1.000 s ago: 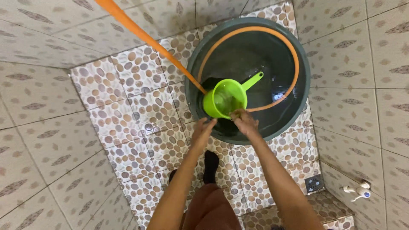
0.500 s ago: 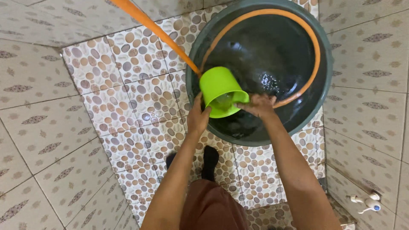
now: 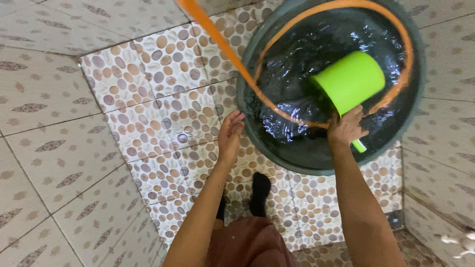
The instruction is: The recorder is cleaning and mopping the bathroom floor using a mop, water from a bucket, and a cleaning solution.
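- Gripping the handle of a bright green plastic scoop [image 3: 352,81], the right hand [image 3: 345,129] is wrapping closed around it, with the tip of the handle poking out below the fist.
- Opening loosely, the left hand [image 3: 230,133] is holding nothing, its fingers spreading just outside the near-left rim of the basin.
- A large dark grey-green basin [image 3: 415,113] is sitting on the pebble-patterned floor [image 3: 163,113], and dark water [image 3: 297,74] is rippling and glinting inside it.
- The scoop is hanging over the water on the near-right side of the basin, its solid base facing up toward the camera and its mouth turning away, down toward the water.
- Its long axis is running from the handle at the near rim of the basin diagonally up and away toward the basin's far right.
- An orange hose [image 3: 225,47] is crossing the basin's left rim and curling around just inside its wall.
- The scoop is looking like light, stiff plastic, probably wet and slippery, and heavier when full; the handle seems the surest place to hold it.
- Dark-socked feet [image 3: 260,190] are standing on the floor just before the basin.
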